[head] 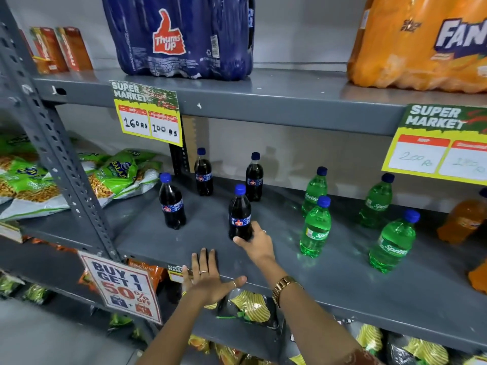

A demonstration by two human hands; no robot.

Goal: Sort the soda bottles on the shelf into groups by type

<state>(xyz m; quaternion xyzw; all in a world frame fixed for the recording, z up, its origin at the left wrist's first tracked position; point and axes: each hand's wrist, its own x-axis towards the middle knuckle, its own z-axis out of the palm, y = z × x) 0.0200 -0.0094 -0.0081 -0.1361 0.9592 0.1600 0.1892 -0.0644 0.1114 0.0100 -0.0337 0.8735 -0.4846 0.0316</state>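
Several dark cola bottles with blue caps stand on the left half of the grey middle shelf (342,280). My right hand (257,246) grips the base of the nearest cola bottle (239,213), which stands upright on the shelf. Another cola bottle (171,202) is to its left, and two more (203,173) (254,177) stand further back. Several green Sprite bottles (315,227) (392,246) are grouped to the right. Orange soda bottles (461,222) show at the right edge. My left hand (207,279) lies flat and open on the shelf's front edge.
The upper shelf carries a blue Thums Up multipack (181,35) and an orange Fanta multipack (421,43). Yellow price tags (150,114) (437,146) hang from its edge. Snack bags (116,175) lie left of the slotted upright post (66,167). A promo sign (121,285) hangs lower down.
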